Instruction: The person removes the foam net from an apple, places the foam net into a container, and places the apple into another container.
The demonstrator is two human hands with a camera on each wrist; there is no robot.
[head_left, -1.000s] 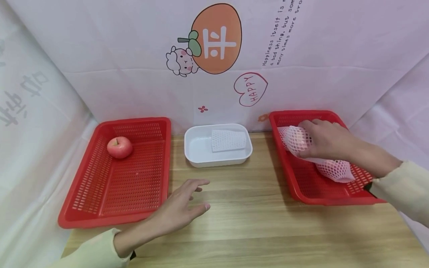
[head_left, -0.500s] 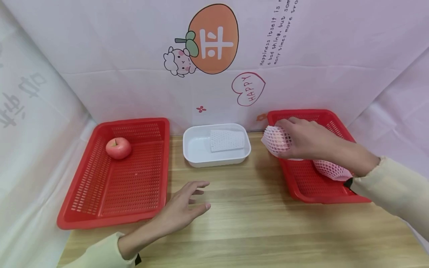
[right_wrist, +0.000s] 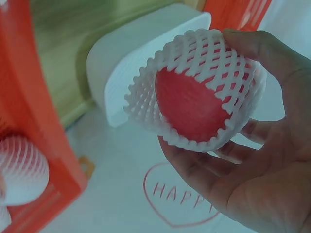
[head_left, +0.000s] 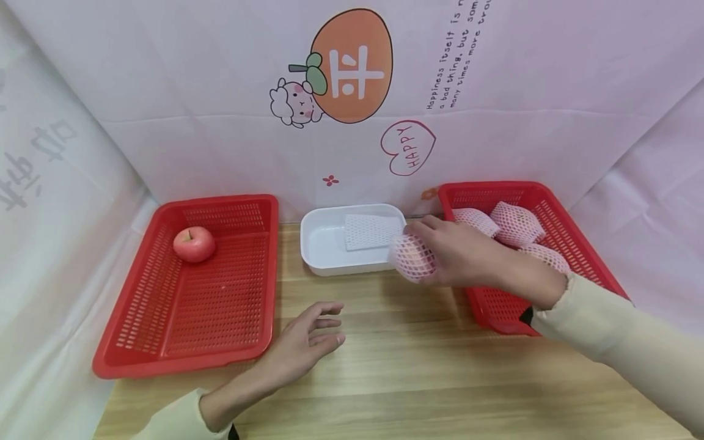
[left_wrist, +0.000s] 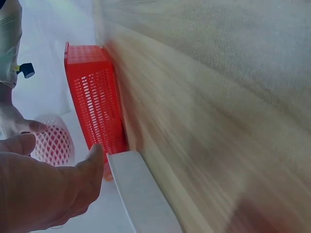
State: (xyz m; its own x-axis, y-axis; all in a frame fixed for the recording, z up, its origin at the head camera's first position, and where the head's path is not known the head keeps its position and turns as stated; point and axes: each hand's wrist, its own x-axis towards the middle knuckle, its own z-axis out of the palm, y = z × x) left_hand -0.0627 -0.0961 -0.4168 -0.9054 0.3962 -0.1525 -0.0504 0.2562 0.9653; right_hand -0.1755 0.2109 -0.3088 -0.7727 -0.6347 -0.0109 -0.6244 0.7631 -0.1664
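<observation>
In the head view my right hand (head_left: 459, 252) holds an apple in a white foam net (head_left: 414, 256), up off the table beside the white tray's right end. The right wrist view shows the apple's red skin (right_wrist: 192, 104) bare at the net's open end, with thumb and fingers around the net. My left hand (head_left: 299, 342) hovers over the table by the left basket's front right corner, fingers loosely bent and nothing in them. A flat empty foam net (head_left: 371, 232) lies in the white tray (head_left: 324, 264).
The left red basket (head_left: 220, 318) contains one bare apple (head_left: 194, 244). Several net-wrapped fruits (head_left: 517, 224) sit in the right red basket (head_left: 585, 253), partly hidden by my right arm. A printed cloth (head_left: 220, 146) hangs close behind the containers, and the wooden table (head_left: 385, 366) stretches in front.
My right hand has lifted the netted apple out of the right basket and carried it left toward the white tray. The left hand has hardly moved.
</observation>
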